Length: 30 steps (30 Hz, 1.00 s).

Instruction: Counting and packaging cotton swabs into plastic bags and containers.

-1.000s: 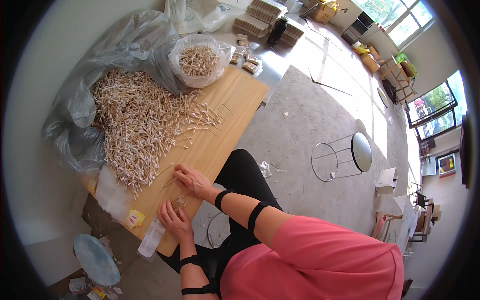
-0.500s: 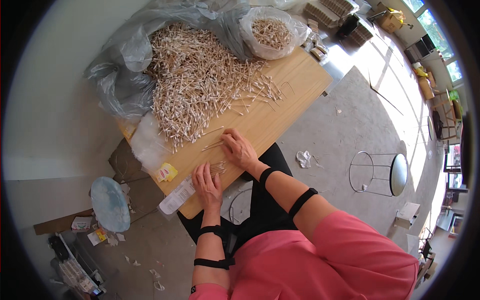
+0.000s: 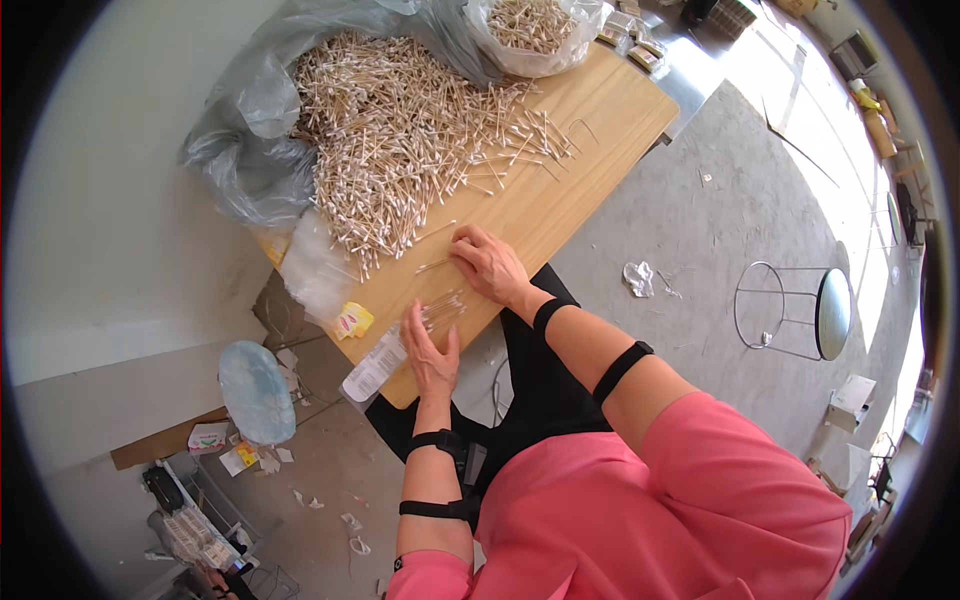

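Note:
On the wooden table, my left hand [image 3: 431, 358] rests near the front edge, its thumb and fingers apart around the lower end of a small row of cotton swabs [image 3: 443, 308]. Just beyond it, my right hand [image 3: 492, 265] is closed, palm down, with a cotton swab [image 3: 433, 266] sticking out to the left from its fingertips. The fingertips themselves are partly hidden. Another single swab [image 3: 437, 229] lies a little farther off. A large heap of cotton swabs [image 3: 390, 140] with white tips and wooden sticks spreads out from a grey plastic bag [image 3: 245, 165].
A clear bag of swabs [image 3: 530, 30] stands behind the heap on the table [image 3: 590, 130]. Left of my hands are a printed plastic packet [image 3: 375, 368], a yellow wrapper [image 3: 353, 320] and clear film [image 3: 318, 270]. Stools [image 3: 256, 392] [image 3: 833, 313] stand either side.
My left hand has spread its thumb and fingers, uncovering more of the small swab row. My right hand stays closed beside it. The whole view has shifted slightly.

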### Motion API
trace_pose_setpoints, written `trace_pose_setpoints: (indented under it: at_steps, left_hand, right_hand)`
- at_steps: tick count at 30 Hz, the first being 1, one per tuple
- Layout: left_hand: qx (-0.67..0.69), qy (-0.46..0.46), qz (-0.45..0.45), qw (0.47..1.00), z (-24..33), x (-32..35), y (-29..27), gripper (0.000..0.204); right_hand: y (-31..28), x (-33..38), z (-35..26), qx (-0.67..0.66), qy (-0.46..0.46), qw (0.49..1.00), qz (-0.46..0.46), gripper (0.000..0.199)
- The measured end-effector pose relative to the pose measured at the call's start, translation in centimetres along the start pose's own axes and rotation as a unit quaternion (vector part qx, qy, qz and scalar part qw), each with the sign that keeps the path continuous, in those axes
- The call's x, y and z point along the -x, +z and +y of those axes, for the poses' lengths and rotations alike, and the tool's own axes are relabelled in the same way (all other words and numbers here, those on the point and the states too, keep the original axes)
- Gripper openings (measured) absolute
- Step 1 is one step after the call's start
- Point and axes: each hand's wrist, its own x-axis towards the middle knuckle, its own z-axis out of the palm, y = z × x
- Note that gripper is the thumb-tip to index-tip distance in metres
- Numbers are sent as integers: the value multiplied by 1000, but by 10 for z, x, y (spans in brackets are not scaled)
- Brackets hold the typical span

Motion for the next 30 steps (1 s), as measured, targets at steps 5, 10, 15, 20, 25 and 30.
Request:
trace_pose_setpoints:
  at_steps: [5,10,15,20,25,30]
  left_hand:
    - [-16,20,22,999,7,-3,7,74]
    - [-87,13,19,996,6,4,3,69]
    - [-75,-1,19,997,8,3,1,68]
    - [-52,-9,43,998,7,4,0,69]
    - [-18,-15,45,999,7,5,2,73]
    - [12,-1,33,999,0,2,0,72]
  right_hand:
    - [-6,-2,1,22,-2,1000,-3,16]
    - [-1,4,-7,-35,62,997,9,27]
    - [-6,1,-8,-39,89,994,-57,29]
    - [-3,0,-8,19,24,998,-53,33]
    - [0,1,0,25,21,998,-47,36]
    - [-4,-4,-5,18,31,998,-47,34]
